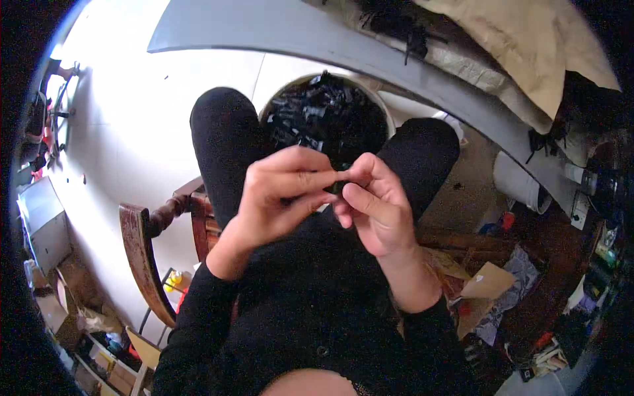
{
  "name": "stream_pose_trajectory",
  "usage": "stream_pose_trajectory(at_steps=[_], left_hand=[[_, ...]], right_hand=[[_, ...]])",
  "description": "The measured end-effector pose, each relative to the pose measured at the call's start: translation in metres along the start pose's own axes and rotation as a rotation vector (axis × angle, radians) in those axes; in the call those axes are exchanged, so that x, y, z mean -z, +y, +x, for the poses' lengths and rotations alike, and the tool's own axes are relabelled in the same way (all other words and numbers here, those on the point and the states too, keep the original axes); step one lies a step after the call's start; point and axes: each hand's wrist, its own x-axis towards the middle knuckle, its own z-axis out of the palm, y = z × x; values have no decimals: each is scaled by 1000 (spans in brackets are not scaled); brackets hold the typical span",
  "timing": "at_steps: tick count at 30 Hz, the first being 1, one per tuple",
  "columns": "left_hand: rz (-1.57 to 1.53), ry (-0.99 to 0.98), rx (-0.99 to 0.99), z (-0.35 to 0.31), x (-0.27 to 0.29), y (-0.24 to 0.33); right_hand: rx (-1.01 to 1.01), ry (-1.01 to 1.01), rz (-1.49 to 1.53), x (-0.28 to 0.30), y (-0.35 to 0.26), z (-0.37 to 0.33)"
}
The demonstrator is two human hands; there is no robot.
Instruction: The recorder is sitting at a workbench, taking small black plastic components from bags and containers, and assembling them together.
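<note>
My left hand (281,195) and my right hand (378,208) meet fingertip to fingertip above my lap. Both are closed in a pinch. Whatever lies between the fingers is small and dark, and it blends into the black clothing behind, so its kind cannot be made out. Just beyond the hands, between my knees, stands a round bucket (391,117) with a pale rim. Many small glossy black pieces (317,112) heap up inside it. My fingers partly cover its near side.
A grey tabletop edge (297,36) curves across the far side, with tan cloth (508,46) on it at right. Left of me is a worn wooden chair arm (142,251). A white bin (522,181) lies at right, near cardboard scraps (487,282). Boxes (46,218) line the far left.
</note>
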Motion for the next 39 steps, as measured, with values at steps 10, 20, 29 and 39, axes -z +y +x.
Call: stream_pose_trajectory(at_steps=[10, 20, 29, 39], left_hand=[[258, 142, 59, 1, -22, -49], [725, -40, 36, 1, -28, -57], [110, 137, -15, 57, -43, -21], [730, 133, -261, 121, -52, -43]], right_hand=[[826, 313, -1286, 22, -28, 44], [920, 710, -1796, 32, -106, 97], [1073, 918, -1615, 42, -108, 87], [1003, 660, -1723, 51, -111, 94]])
